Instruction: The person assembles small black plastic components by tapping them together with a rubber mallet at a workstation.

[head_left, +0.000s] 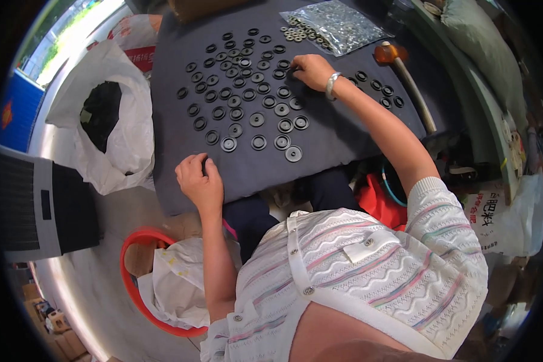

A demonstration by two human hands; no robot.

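Many round black discs [257, 119] with raised rims lie spread over the dark cloth-covered table [181, 172]. Among their far right ones is my right hand [314, 72], a silver bracelet at its wrist; the fingers are bent down, and the fingertips pinch at a black disc partly hidden by them. At the table's near left edge my left hand [201, 184] has its fingers curled together. Something dark shows between its thumb and forefinger, too small to name. Several more black discs [376, 84] lie to the right of my right wrist.
Small metal rings [295, 34] lie loose by a clear bag [344, 27] of metal parts at the far side. A mallet [413, 90] with an orange head rests at the right. White sack [136, 102] stands left of the table; red tub [130, 289] on the floor.
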